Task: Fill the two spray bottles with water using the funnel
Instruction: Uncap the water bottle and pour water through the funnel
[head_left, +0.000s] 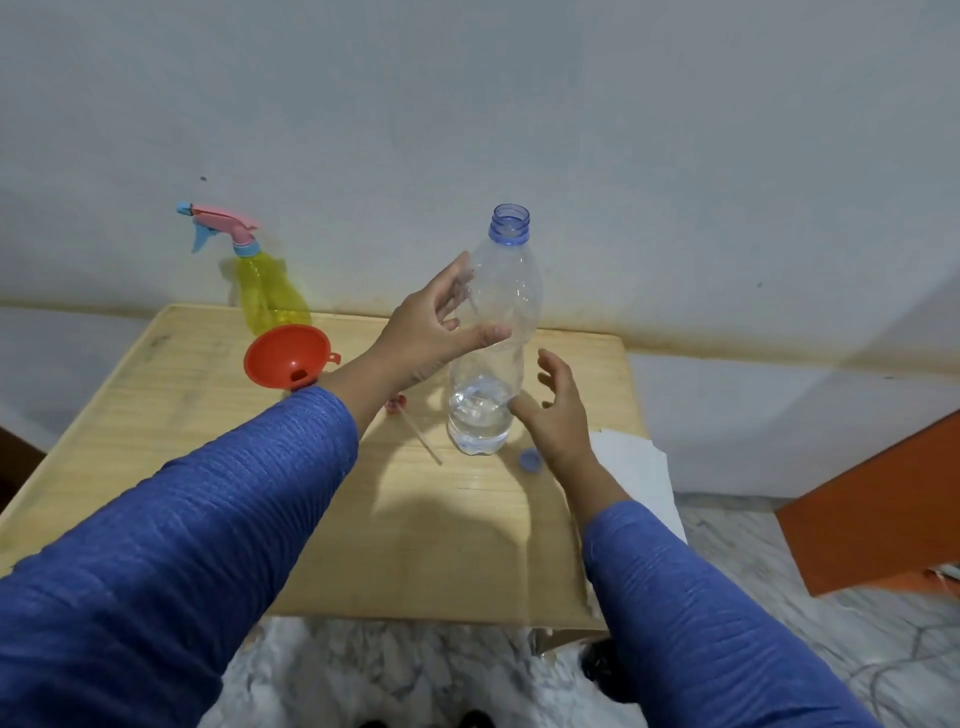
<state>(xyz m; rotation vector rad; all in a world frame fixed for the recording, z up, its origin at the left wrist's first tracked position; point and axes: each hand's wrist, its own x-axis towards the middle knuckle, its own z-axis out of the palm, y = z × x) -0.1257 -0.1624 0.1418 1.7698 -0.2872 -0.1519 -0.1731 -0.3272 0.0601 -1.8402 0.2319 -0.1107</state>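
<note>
Sleeves reach over the tabletop's near edge. My right hand hangs spread beside the water bottle, grasping nothing; its blue cap lies near the right edge. My left hand is spread against the bottle's side, thumb touching. Little water remains. Farther left, the red funnel sits in a hidden neck; the yellow spray bottle stands capped at the far edge. Next I'd grip and pour.

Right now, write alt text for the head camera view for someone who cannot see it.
A clear water bottle, uncapped and about a quarter full, stands on a wooden table between the left hand and right hand, both open beside it. A red funnel and a yellow spray bottle sit behind, a blue cap beside the bottle.
</note>
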